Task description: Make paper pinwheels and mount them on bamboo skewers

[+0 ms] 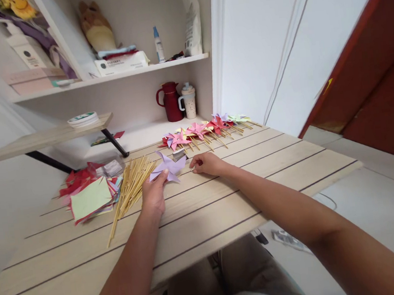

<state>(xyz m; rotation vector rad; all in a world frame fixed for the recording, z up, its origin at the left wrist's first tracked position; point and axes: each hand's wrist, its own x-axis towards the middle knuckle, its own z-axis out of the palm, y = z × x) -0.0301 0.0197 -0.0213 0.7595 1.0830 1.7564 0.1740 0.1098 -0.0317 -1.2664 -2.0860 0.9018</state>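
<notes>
My left hand (153, 193) is closed on a lilac paper pinwheel (168, 166), thumb pressed on its lower edge. To the right of it, just above the tabletop, my right hand (206, 164) is closed in a pinch. A tiny pale thing shows at its fingertips, too small to name. Between the hands and a little farther back lies a small silvery container (179, 155), partly behind the pinwheel. A bundle of thin wooden sticks (130, 185) lies left of my left hand. Beside the sticks is a pile of coloured paper squares (91, 199), a light green one on top.
Finished pinwheels on sticks (197, 129) lie in a row along the back of the slatted table (204, 212). A dark red jug (171, 102) and a pale cup (188, 101) stand behind them. A small raised shelf (46, 137) stands at the left.
</notes>
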